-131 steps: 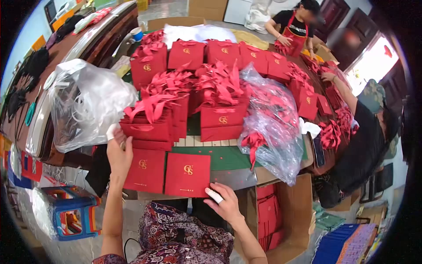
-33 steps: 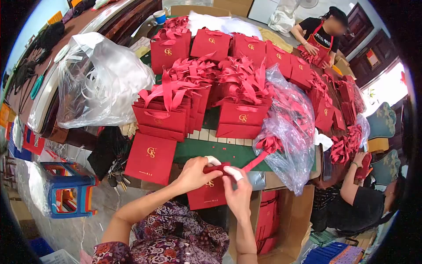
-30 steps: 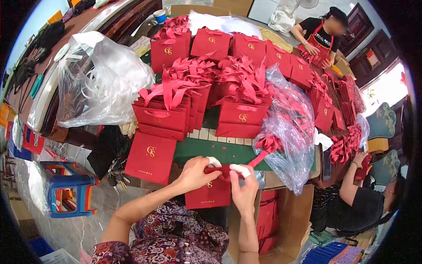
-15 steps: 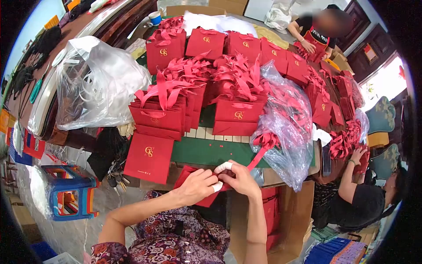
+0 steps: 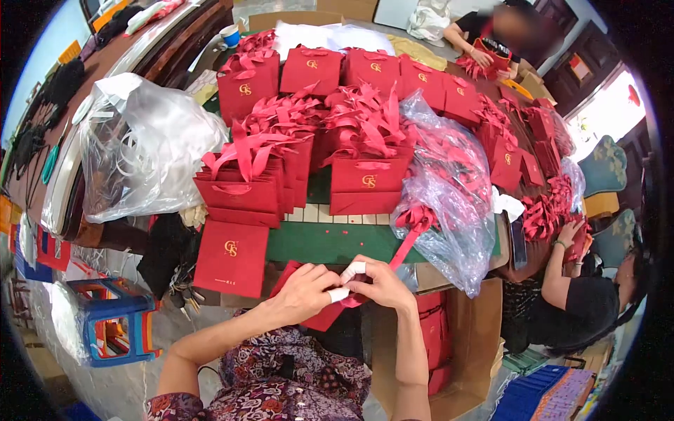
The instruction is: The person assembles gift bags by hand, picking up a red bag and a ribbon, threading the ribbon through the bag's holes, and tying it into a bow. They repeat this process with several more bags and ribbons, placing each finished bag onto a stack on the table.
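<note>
My left hand [image 5: 303, 293], with white tape on a finger, is closed on a red paper bag [image 5: 324, 317] below the table's front edge. Touching it, my right hand [image 5: 381, 284] has its taped fingers pinched at the bag's top edge, where a red ribbon [image 5: 404, 249] seems to run; the exact grip is hidden. The ribbon leads up to a ribbon bundle [image 5: 417, 219] on a clear plastic bag [image 5: 456, 245]. A flat red bag [image 5: 230, 258] with a gold logo lies left of my hands. Behind stand rows of red bags with ribbon handles [image 5: 368, 184].
A white plastic bag [image 5: 147, 147] lies at the left, above a blue stool [image 5: 116, 323]. An open cardboard box [image 5: 467, 351] with red bags stands below right. One person [image 5: 491, 42] handles a red bag at the back right; another [image 5: 576, 302] sits at the right.
The view has shifted slightly, so the table items appear further left. My hands have drawn closer together at the bag and still hold it.
</note>
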### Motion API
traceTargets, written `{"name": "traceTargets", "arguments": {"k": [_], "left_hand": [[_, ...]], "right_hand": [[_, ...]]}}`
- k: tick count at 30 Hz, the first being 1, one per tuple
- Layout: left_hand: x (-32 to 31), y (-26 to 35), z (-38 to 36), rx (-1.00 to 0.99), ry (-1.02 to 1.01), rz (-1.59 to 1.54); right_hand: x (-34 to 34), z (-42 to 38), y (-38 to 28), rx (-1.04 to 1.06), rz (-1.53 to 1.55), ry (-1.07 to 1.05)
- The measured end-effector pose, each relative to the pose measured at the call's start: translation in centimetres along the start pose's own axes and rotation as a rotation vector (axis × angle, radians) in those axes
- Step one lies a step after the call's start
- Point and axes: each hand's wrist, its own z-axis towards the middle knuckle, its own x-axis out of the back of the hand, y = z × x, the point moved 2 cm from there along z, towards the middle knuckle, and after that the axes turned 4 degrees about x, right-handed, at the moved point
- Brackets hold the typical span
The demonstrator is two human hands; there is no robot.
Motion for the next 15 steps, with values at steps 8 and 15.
{"name": "traceTargets", "arguments": {"k": [8, 15], "left_hand": [[0.2, -0.6, 0.3, 0.262, 0.033, -0.108], [0.2, -2.4, 1.9, 0.505, 0.106, -0.130]], "right_hand": [[0.4, 0.4, 2.9, -0.082, 0.060, 0.423], [1.5, -5.0, 3.3, -0.194, -0.350, 1.050]]}}
